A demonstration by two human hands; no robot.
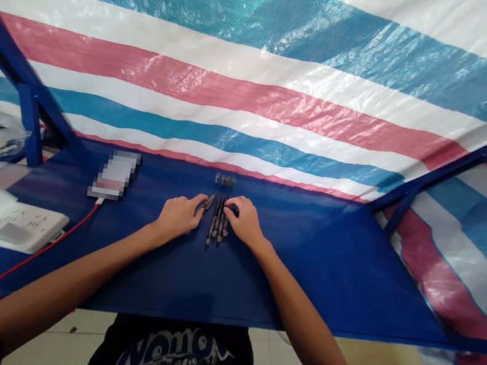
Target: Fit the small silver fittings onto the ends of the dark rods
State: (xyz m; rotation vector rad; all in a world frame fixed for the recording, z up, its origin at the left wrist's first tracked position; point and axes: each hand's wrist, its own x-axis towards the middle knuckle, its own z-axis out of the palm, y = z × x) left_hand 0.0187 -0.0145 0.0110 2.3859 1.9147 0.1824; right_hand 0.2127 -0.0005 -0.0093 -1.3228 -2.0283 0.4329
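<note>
Several dark pens [218, 223] lie side by side on the blue tabletop, pointing away from me. My left hand [180, 215] is just left of the row, its thumb and fingers closed on a dark pen [209, 202] held apart from the others. On the right side of the row is my right hand [244, 220], fingers curled and pinched at the upper part of the pens. Its fingertips partly cover the pens there. Beyond both hands, several short grey cylinders [227, 180] stand in a small row.
A phone [115, 175], blurred out, lies at the left with a red cable [71, 234] plugged in. Nearer stands a white power strip [37, 229] with plastic wrapping on it. Striped sheeting [239, 94] and blue frame bars [443, 160] bound the blue table [326, 271].
</note>
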